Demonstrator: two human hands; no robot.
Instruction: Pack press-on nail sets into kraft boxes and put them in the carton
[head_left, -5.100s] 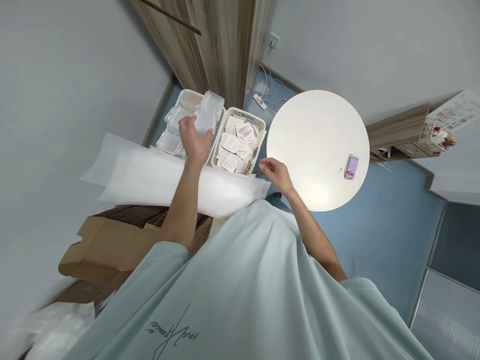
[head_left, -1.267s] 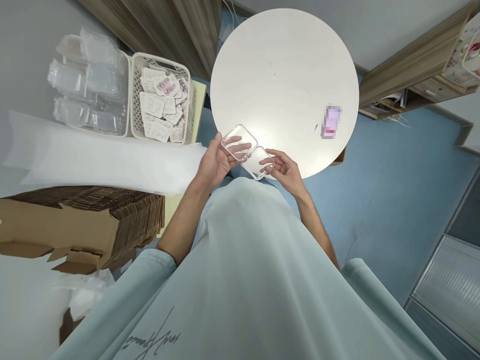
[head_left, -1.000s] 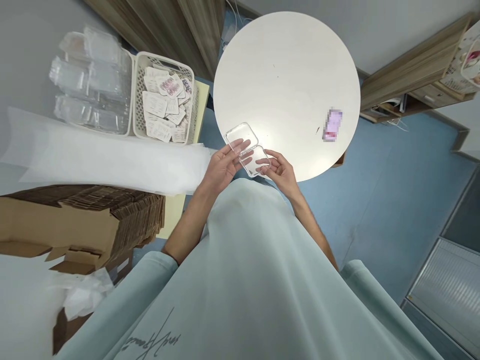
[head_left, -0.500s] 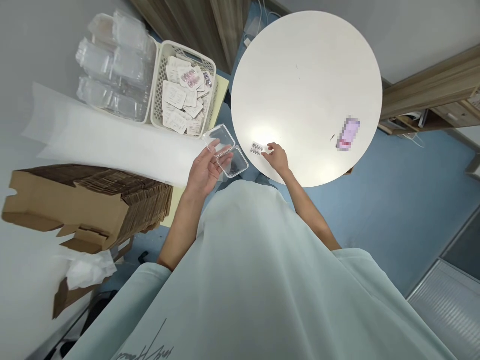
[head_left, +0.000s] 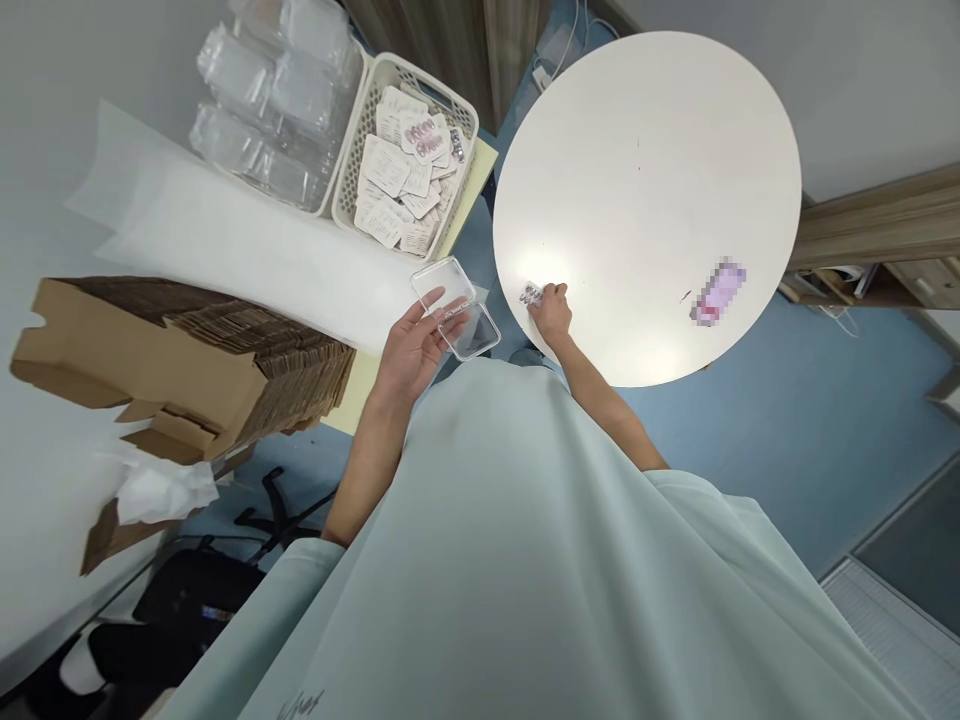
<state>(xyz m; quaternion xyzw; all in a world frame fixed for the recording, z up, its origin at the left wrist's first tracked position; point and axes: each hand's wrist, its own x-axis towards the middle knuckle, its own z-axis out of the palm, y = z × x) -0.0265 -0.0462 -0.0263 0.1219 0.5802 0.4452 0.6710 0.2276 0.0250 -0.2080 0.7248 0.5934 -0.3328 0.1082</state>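
Case (head_left: 448, 281) in left hand (head_left: 412, 352), cards (head_left: 405, 180) in basket (head_left: 433, 84)

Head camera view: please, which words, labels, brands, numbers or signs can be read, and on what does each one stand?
None is readable.
White rectangular cards in the white perforated plastic basket: print too small.
Pale green cloth shirt: dark script, cut off.
Black object, lower left: coloured mark, blurred.
Purple rectangular object on the round white table: pixelated.
Small pale patterned card at the right hand: no legible text.
Open clear plastic case in the left hand: none visible.
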